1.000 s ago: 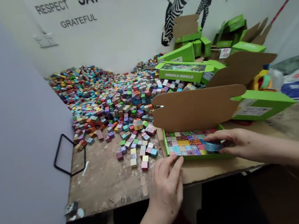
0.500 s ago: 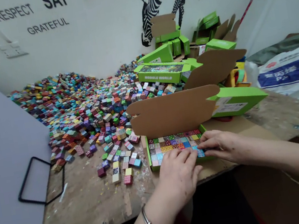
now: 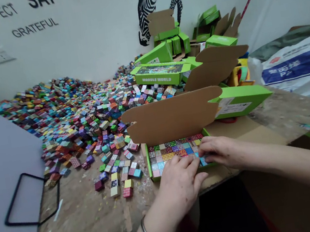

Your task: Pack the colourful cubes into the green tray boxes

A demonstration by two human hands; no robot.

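Note:
An open green box point(image 3: 149, 164) lies at the table's front edge, its brown cardboard lid point(image 3: 173, 118) raised behind it. Rows of small patterned cubes point(image 3: 166, 150) fill the part of the box that shows. My left hand point(image 3: 179, 180) rests palm down over the front of the box, fingers spread on the cubes, holding nothing. At the box's right end my right hand point(image 3: 221, 151) has its fingers bent and drawn together on the blue cubes; whether a cube is between the fingertips is hidden. My hands cover the box's front right part.
A big heap of cubes point(image 3: 77, 108) spreads against the wall, with loose cubes point(image 3: 114, 184) left of the box. Green boxes point(image 3: 157, 78) stand behind. A white and blue bag point(image 3: 294, 64) lies at right, a black wire frame point(image 3: 21, 223) at left.
The view has shifted, so the scene sits a little further left. The fingers of my right hand have drawn closer together over the cubes. My left hand stays on the box.

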